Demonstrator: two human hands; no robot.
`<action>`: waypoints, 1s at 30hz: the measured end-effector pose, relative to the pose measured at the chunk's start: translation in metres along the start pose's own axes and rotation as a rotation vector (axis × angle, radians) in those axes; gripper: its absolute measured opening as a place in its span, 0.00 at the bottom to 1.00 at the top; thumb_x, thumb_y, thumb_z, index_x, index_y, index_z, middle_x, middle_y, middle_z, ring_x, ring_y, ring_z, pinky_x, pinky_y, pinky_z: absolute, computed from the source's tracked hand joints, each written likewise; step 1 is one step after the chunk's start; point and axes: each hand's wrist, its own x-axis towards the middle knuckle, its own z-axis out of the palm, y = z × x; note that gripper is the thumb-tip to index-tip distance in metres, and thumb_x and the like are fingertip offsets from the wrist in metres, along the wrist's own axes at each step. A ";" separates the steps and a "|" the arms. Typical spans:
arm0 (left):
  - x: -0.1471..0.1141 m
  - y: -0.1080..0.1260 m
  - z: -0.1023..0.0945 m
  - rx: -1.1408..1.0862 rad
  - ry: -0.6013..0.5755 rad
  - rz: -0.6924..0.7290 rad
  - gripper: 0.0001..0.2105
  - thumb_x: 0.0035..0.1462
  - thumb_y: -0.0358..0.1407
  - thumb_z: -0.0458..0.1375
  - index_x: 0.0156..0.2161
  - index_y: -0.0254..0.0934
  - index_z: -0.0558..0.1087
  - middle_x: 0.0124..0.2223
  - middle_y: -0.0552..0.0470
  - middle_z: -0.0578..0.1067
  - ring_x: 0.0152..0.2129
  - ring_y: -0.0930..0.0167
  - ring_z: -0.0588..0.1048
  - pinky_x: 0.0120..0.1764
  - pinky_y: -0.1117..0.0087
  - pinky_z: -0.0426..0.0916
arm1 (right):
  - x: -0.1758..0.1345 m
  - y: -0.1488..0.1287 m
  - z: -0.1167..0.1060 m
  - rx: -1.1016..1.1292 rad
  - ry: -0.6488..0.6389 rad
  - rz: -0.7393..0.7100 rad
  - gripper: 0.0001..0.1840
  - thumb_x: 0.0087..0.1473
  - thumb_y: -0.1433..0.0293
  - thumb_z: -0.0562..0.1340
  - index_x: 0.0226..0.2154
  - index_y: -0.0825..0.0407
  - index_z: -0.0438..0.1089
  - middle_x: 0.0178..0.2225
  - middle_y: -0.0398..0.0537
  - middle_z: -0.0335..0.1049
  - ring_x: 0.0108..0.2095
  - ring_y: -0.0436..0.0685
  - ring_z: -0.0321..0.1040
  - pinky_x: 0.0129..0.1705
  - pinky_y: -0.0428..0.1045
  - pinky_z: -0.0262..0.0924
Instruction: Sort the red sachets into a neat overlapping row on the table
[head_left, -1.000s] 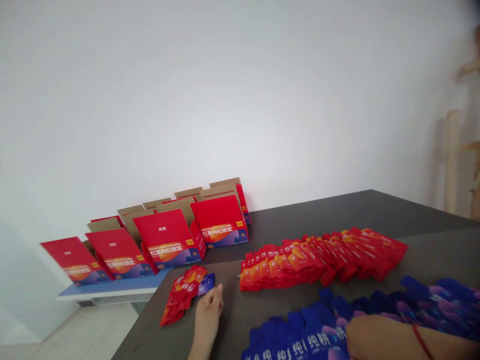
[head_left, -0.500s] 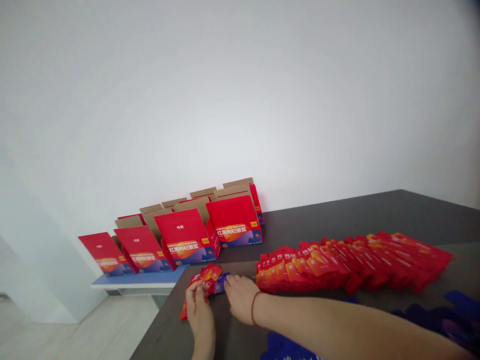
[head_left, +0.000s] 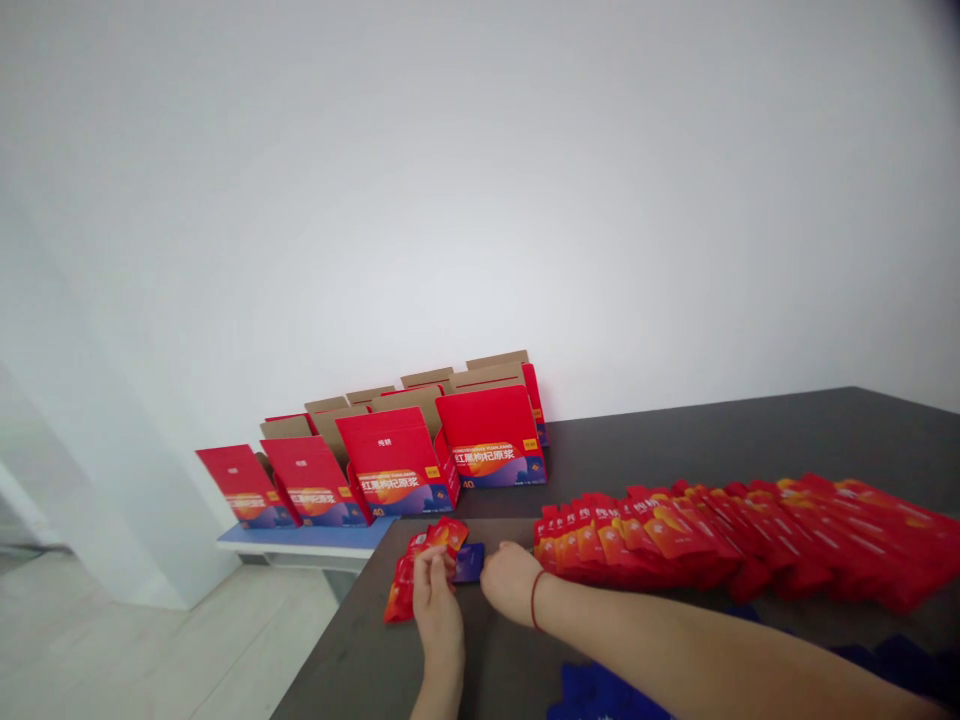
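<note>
A small heap of red and orange sachets (head_left: 403, 588) lies near the table's left edge. My left hand (head_left: 436, 600) is at the heap's right side, fingers bent and gripping the sachets there. A blue sachet (head_left: 470, 563) lies flat between my two hands. My right hand (head_left: 511, 582), with a red band at the wrist, is curled closed just right of the blue sachet, by the near end of the red row. Its fingertips are turned away, so what they hold, if anything, is hidden. A long overlapping row of red sachets (head_left: 660, 535) stretches to the right.
Several open red cartons (head_left: 405, 460) with raised flaps stand at the back left, some on a blue-topped side table (head_left: 315, 540). More blue sachets (head_left: 600, 692) lie at the front of the dark table (head_left: 352, 660), partly under my right forearm. A white wall (head_left: 480, 220) rises behind.
My right hand has drawn off the blue sachet towards the right and curled up; more of that sachet now shows. My left hand stays by the red heap. The view has shifted slightly left.
</note>
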 end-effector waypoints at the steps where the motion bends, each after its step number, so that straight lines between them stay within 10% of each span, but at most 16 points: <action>1: -0.001 0.001 0.001 -0.002 -0.006 0.002 0.15 0.54 0.49 0.49 0.34 0.40 0.68 0.28 0.56 0.69 0.27 0.69 0.68 0.30 0.69 0.62 | -0.003 0.000 -0.002 -0.008 0.014 0.018 0.12 0.51 0.79 0.54 0.30 0.61 0.73 0.32 0.61 0.75 0.33 0.61 0.72 0.38 0.55 0.63; 13: 0.006 0.002 -0.006 0.069 -0.009 0.054 0.13 0.53 0.47 0.49 0.32 0.40 0.68 0.31 0.55 0.71 0.30 0.68 0.69 0.38 0.67 0.62 | 0.047 -0.032 -0.006 0.039 -0.099 0.223 0.14 0.55 0.73 0.55 0.40 0.63 0.71 0.40 0.64 0.73 0.42 0.62 0.71 0.41 0.54 0.65; 23: 0.012 -0.014 -0.001 -0.013 -0.037 0.018 0.13 0.53 0.47 0.51 0.33 0.40 0.69 0.30 0.56 0.70 0.29 0.68 0.69 0.35 0.67 0.64 | -0.009 -0.025 -0.031 0.032 -0.191 0.067 0.10 0.52 0.77 0.57 0.33 0.59 0.74 0.37 0.57 0.75 0.39 0.60 0.72 0.39 0.55 0.65; 30: 0.004 0.001 -0.001 0.053 -0.031 0.114 0.14 0.52 0.47 0.50 0.36 0.39 0.69 0.36 0.52 0.72 0.37 0.65 0.70 0.42 0.64 0.63 | -0.037 0.002 -0.050 0.033 -0.021 0.184 0.12 0.53 0.73 0.55 0.35 0.57 0.73 0.37 0.56 0.75 0.38 0.60 0.72 0.34 0.52 0.66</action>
